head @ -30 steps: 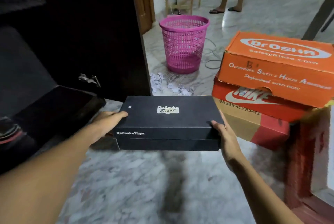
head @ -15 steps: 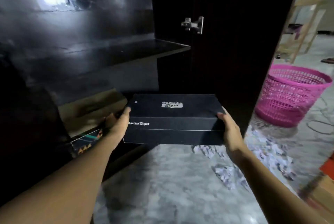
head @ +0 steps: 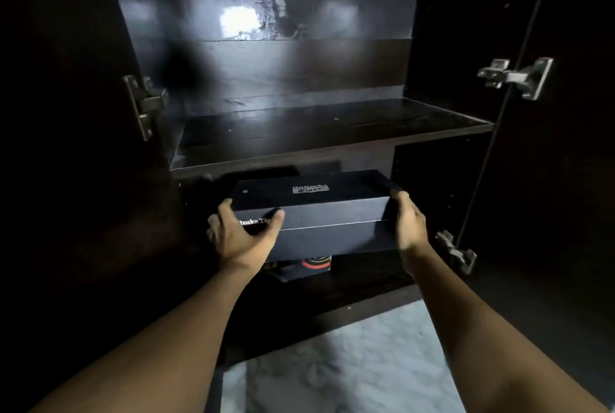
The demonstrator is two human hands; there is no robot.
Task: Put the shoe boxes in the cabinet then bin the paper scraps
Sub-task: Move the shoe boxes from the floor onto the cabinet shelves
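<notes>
At the far left the dark cabinet's open left door (head: 83, 146) stands in shadow, with a metal hinge (head: 144, 106) on its inner edge. Just right of that, the left hand (head: 239, 236) grips the left end of a black Onitsuka Tiger shoe box (head: 332, 213): its thumb lies across the front face over the printed name, and its fingers curl round the end. The box is level, with its long side facing the person. It sits in the mouth of the cabinet's lower compartment, directly under the front edge of the middle shelf (head: 326, 133). A white logo label shows on its lid. Below the box, a dark package with an orange and red ring marking (head: 306, 267) lies on the cabinet's bottom board. I cannot tell whether the shoe box touches it. Above the shelf, the glossy back panel (head: 299, 63) carries a bright patch of reflected light. The right hand (head: 409, 223) clasps the right end of the box, with its thumb hooked over the top corner and its other fingers hidden behind the end. Both bare forearms reach in from the bottom of the view, and pale marble floor (head: 332, 362) shows between them in front of the cabinet. Further right, two metal hinges, an upper one (head: 519, 76) and a lower one (head: 456, 251), sit on the open right door (head: 549, 179).
</notes>
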